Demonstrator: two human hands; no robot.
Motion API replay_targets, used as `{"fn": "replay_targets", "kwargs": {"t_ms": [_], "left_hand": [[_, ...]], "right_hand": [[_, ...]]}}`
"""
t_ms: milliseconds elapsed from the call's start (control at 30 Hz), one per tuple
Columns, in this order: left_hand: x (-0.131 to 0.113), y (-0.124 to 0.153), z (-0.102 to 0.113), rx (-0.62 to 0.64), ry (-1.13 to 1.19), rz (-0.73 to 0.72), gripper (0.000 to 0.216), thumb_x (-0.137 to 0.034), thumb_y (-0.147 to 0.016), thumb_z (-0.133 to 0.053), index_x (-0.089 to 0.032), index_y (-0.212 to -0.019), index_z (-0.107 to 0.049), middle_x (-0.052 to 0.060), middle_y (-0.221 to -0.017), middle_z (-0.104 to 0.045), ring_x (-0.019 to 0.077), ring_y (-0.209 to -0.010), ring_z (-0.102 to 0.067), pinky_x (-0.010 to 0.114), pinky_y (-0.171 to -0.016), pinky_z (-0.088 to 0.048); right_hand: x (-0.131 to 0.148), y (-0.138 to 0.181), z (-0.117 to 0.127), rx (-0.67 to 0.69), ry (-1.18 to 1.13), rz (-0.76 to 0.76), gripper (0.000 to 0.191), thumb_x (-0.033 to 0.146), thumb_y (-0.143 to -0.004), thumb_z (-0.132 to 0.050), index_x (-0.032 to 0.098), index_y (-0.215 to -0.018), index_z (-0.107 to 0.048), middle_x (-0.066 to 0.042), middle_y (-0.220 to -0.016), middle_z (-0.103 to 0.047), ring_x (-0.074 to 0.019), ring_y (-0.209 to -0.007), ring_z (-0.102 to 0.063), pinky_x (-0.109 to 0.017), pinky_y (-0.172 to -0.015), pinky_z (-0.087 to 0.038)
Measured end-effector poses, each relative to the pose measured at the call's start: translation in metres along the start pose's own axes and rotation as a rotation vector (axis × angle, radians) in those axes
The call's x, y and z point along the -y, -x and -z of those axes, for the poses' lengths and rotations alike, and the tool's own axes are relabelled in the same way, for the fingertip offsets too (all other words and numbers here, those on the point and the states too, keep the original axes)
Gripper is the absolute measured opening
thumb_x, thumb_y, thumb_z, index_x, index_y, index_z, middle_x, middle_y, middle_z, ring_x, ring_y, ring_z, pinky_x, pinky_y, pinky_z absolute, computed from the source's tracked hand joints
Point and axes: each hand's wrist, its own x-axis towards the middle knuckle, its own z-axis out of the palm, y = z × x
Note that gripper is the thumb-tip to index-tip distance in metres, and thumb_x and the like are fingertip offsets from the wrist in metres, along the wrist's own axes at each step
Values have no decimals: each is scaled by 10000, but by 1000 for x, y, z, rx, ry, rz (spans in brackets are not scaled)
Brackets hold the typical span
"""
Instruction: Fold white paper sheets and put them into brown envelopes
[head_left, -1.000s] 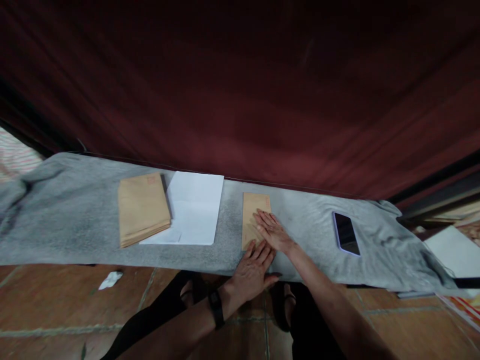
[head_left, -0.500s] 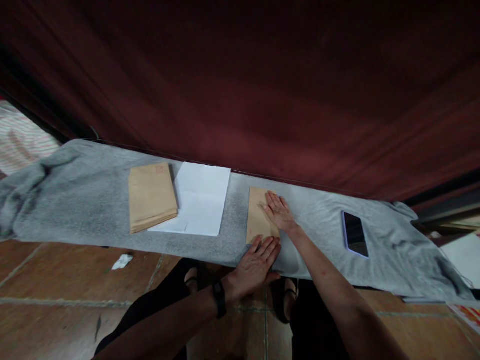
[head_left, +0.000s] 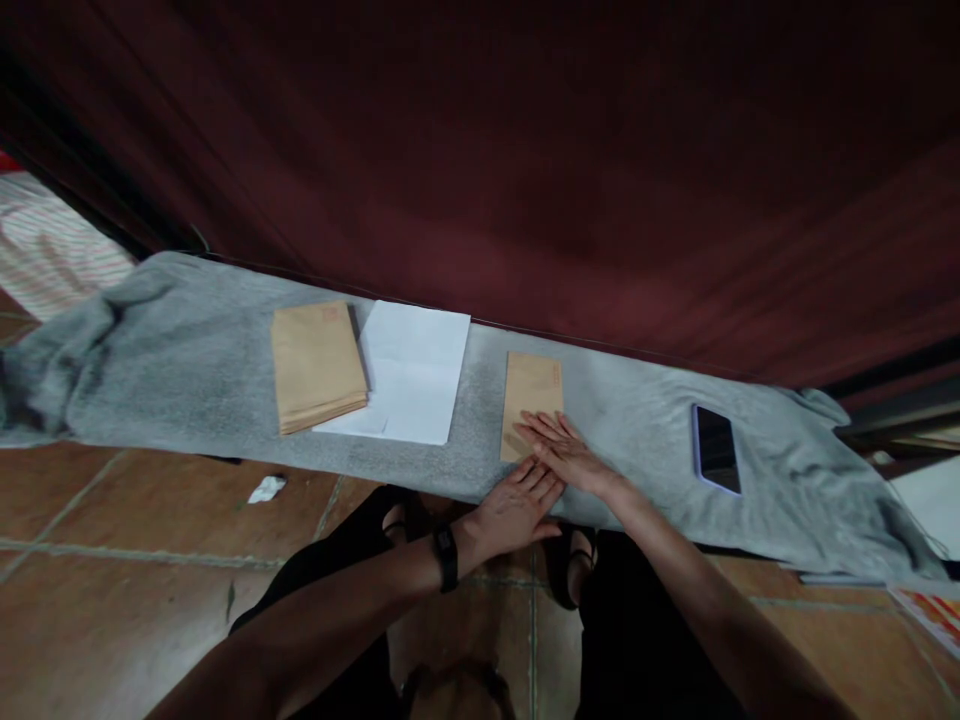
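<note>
Envelope (head_left: 531,385) beneath flattened fingers
Left hand (head_left: 511,512) at near edge, right hand (head_left: 568,460) across; neither grips; press evenly.

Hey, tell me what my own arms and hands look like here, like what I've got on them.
Your left hand and right hand are ungloved. Your left arm wears a black wristband with a small, dark face, like a watch or tracker; its display is unreadable. Your right arm shows no band. No sleeves show on either forearm.

Right hand (head_left: 568,462) lower on brown envelope (head_left: 529,385), apparently touching left hand (head_left: 511,512) again, red print (head_left: 556,374) uncovered
</note>
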Motion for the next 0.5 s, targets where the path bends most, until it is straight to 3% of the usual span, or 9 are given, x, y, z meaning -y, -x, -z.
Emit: {"fn": "replay_targets", "kwargs": {"t_ms": [200, 367, 500], "left_hand": [[0, 0, 0, 49, 30, 22, 653, -580, -960, -508, -138, -1439, -478, 138, -1481, -536, 281, -1383, -464, 424, -1183, -255], [3, -1, -3, 40, 32, -2, 744, -596, -975, -451, -98, -1520, -362, 155, -1540, -470, 261, -1457, -378, 408, -1228, -171], [6, -1, 0, 23, 32, -17, 730, -582, -992, -416, -87, -1525, -354, 172, -1588, -391, 268, -1490, -328, 414, -1227, -180]], "right_hand": [[16, -23, -1, 11, 76, 97, 504, 483, -1074, -204, 397, -1563, -288, 97, -1667, -176, -177, -1552, -114, -469, -1278, -17], [6, -56, 1, -73, 158, 67, 522, 472, -1071, -207, 345, -1565, -318, 64, -1663, -204, -187, -1542, -171, -443, -1279, -70], [-6, -75, 7, -99, 186, 20, 579, 497, -1067, -139, 279, -1579, -299, 21, -1672, -177, -174, -1546, -147, -415, -1276, -73]]}}
